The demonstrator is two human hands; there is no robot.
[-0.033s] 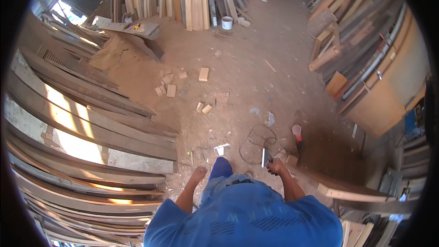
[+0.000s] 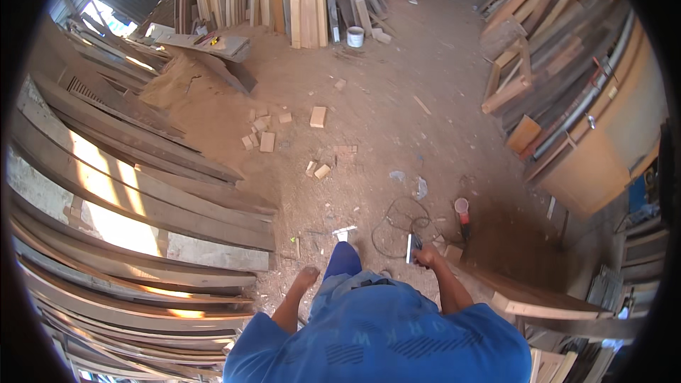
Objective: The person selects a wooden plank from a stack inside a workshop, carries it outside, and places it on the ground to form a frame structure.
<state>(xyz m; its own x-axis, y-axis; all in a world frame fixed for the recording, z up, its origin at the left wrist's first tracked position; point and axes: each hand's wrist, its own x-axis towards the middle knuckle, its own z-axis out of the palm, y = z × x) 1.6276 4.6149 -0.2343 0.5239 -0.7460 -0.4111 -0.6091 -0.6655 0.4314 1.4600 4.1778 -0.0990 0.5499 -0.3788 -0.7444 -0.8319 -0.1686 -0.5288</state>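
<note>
Head cam: pale-edged tool out on the right, in the right hand
Fingers look clamped round its dark part, probably for a steadier hold; left hand seems empty, can't tell if its fingers are apart.

L head cam, fisheye, facing dn, torso v. close, floor beyond

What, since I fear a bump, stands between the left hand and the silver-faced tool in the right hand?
The dark-blue-clad leg shows between the left hand and the silver-faced tool in the right hand; whether it really blocks the way, I cannot tell.
</note>
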